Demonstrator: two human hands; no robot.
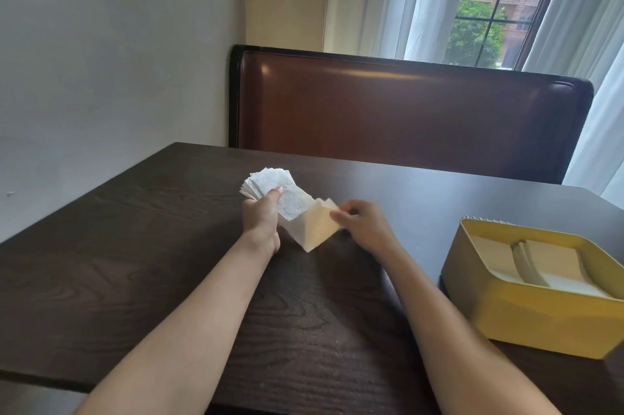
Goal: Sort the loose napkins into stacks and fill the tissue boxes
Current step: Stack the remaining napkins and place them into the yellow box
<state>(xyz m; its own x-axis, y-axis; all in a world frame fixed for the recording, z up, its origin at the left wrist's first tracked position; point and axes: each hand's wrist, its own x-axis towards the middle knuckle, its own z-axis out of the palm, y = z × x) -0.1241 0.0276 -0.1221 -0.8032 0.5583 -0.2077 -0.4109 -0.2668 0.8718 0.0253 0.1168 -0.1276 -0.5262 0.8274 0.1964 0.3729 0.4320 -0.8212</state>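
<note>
White napkins fan out in the left hand's grip, left of the yellow tissue box; the right hand pinches a folded napkin over the bench.

1. Surface: bare dark wood left of both forearms, out to the left and far edges.
2. Yellow box stands at the right edge, just beside the right forearm; open top, napkins inside.
3. Wall bounds the left.
4. Brown seat back rises behind the far edge.
</note>
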